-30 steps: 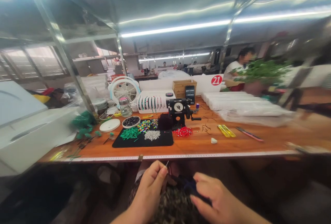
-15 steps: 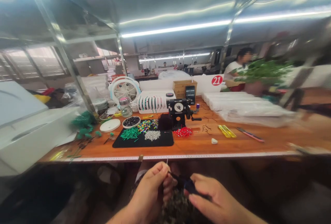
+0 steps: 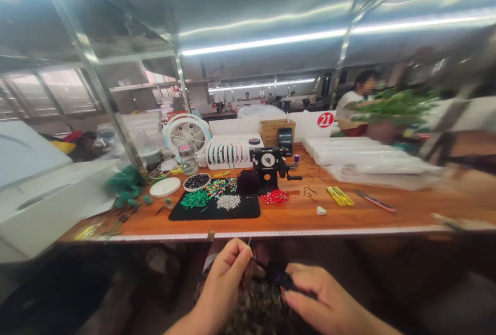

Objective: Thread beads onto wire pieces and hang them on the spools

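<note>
Below the table's front edge, my left hand pinches a thin light wire that sticks up past the fingertips. My right hand is closed round a dark-handled tool, whose narrow tip reaches the left fingertips. Just what the tip touches is too small to tell. Behind the hands, on the table, a black mat carries green sticks, silvery-white beads and multicoloured beads. Red pieces lie right of the mat.
A black hand-cranked machine stands behind the mat, with a white rack and a fan to its left. Yellow packets, a pink-black cutter and plastic-wrapped rolls lie right. A person sits beyond.
My left hand has shifted slightly, and its lower fingers are now less visible. The tool's tip stays at the left fingertips, and the right hand has barely moved.
</note>
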Tool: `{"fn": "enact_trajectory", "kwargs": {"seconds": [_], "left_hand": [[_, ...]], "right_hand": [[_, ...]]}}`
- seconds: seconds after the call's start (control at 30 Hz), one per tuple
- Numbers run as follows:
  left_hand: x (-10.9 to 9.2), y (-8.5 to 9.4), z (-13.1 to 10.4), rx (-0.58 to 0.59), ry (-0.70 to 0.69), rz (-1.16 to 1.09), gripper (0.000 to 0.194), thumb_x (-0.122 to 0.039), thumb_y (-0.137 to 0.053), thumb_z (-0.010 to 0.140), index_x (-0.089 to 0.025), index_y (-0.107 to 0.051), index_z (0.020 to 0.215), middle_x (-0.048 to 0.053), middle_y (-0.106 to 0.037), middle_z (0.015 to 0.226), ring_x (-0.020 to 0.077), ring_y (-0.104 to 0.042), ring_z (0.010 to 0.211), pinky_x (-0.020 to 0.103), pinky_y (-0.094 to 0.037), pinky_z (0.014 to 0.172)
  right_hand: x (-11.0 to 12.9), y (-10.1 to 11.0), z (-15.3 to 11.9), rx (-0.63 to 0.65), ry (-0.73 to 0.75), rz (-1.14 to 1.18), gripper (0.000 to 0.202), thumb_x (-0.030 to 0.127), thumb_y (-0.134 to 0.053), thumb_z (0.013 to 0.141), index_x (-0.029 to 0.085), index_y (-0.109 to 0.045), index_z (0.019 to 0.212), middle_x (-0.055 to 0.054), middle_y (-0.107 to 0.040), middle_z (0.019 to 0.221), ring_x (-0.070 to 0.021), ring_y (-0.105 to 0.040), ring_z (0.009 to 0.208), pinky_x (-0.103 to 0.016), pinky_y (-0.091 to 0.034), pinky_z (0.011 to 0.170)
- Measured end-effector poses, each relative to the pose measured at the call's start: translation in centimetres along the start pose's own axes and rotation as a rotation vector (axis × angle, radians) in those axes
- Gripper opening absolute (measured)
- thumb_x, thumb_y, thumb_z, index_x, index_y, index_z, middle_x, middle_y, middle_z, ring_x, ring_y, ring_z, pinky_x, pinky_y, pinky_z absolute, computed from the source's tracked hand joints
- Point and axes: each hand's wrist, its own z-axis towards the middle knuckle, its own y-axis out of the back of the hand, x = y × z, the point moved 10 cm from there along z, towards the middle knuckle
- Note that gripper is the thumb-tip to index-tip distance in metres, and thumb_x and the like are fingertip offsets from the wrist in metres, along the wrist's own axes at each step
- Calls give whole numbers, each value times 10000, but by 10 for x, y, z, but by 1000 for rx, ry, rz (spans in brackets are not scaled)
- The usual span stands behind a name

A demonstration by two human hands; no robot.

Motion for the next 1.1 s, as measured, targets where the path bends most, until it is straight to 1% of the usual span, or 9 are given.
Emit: {"fn": "enact_trajectory", "kwargs": {"seconds": [0.1,0.3,0.5,0.63,0.73,0.8,0.87,0.97,1.1], "left_hand": [[-9,5,-2,-46,-106,143,350,-437,-620,777,-170,-457,621,-56,-358,515,71,-254,484,199,-202,456],[-9,8,-6,-78,-138,179,346,-446,-586,798,-180,-443,629,-59,-335,526,78,-246,489,208,-219,460],[-16,6,-6,-67,-201,251,380,-499,-567,792,-175,-450,633,-59,-336,540,81,-251,507,209,-226,466],[-4,3,-2,-7,-56,171,380,-500,-590,775,-180,-428,648,-78,-320,512,63,-217,468,204,-176,437],[10,-5,-2,60,125,0,415,-500,-649,721,-190,-386,640,-96,-291,491,48,-192,436,197,-144,418],[15,-8,-2,64,191,-87,452,-498,-695,672,-192,-365,629,-100,-288,493,41,-190,432,190,-134,412],[16,-9,-2,52,212,-122,478,-492,-728,633,-190,-357,621,-97,-302,499,36,-199,431,184,-128,407],[19,-7,-1,36,215,-140,487,-486,-739,621,-188,-354,623,-93,-317,505,33,-215,434,178,-128,407],[24,-8,0,48,219,-155,479,-483,-727,640,-190,-349,628,-100,-296,488,32,-192,429,175,-117,410]], "right_hand": [[4,-1,-1,24,32,-10,362,418,-405,864,178,-387,594,2,-450,662,-123,-427,635,-242,-337,594],[6,-1,-2,9,70,-63,370,410,-398,857,184,-347,568,-4,-446,638,-126,-437,612,-253,-325,582],[6,-3,-2,23,98,-36,351,390,-396,872,177,-390,593,-1,-454,646,-118,-442,620,-235,-342,587],[4,-3,-5,2,135,-110,321,331,-406,875,172,-416,596,-14,-479,679,-123,-472,646,-229,-377,601],[6,4,-10,-141,242,-299,241,245,-427,863,159,-497,649,-58,-505,774,-156,-510,731,-255,-425,654],[11,6,-14,-247,333,-424,169,175,-439,853,144,-554,733,-86,-507,836,-174,-513,777,-280,-445,681],[17,5,-18,-322,413,-503,132,123,-456,840,136,-574,781,-101,-503,873,-180,-503,789,-296,-452,681],[27,5,-22,-416,495,-583,111,88,-486,812,133,-563,747,-106,-494,871,-195,-489,800,-318,-447,676],[26,6,-20,-436,469,-605,116,92,-479,814,136,-559,741,-96,-493,832,-188,-490,771,-309,-436,656]]}}
